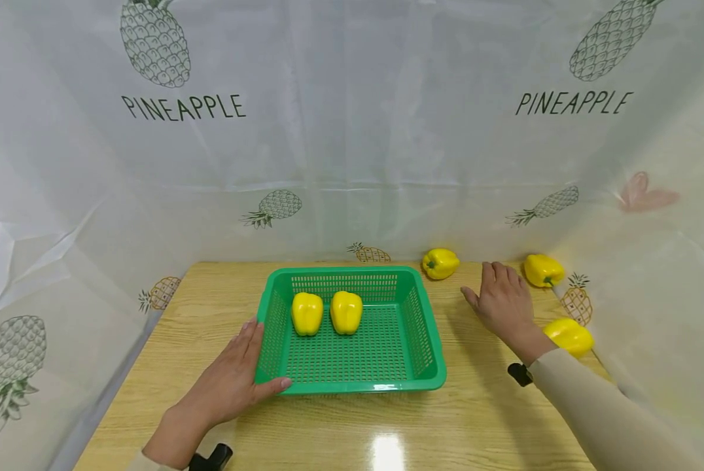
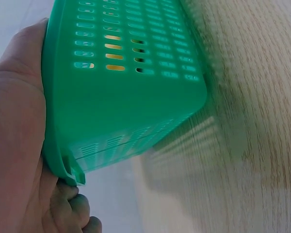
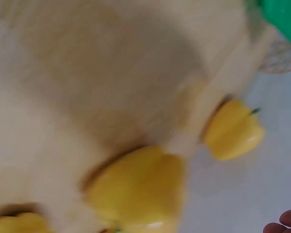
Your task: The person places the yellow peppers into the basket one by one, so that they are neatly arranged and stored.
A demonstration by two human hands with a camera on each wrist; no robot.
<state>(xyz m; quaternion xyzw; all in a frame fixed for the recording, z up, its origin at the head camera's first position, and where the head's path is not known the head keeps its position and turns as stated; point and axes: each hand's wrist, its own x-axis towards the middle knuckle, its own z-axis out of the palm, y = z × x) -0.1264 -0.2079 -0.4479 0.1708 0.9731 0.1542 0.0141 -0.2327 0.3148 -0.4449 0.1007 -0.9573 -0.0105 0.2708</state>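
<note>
Two yellow bell peppers (image 1: 347, 313) sit side by side in the green plastic basket (image 1: 352, 387). Along the basket's left rim lies my left hand (image 1: 228, 376), its fingers fairly straight and its thumb on the front rim. In the left wrist view that hand touches the basket corner (image 2: 111, 97). My right hand (image 1: 504, 304) holds nothing, fingers extended, right of the basket. Nearest to it is a yellow bell pepper (image 1: 544, 270) by the back right corner. Another bell pepper (image 1: 568, 337) is partly hidden behind the right forearm; a third bell pepper (image 1: 440, 263) lies behind the basket's right corner.
The wooden table (image 1: 352, 432) is bordered at the back and sides by a pale plastic sheet (image 1: 352, 131) printed with pineapples. The loose peppers lie close to the sheet. In the right wrist view the basket's edge (image 3: 286, 19) shows at the upper right.
</note>
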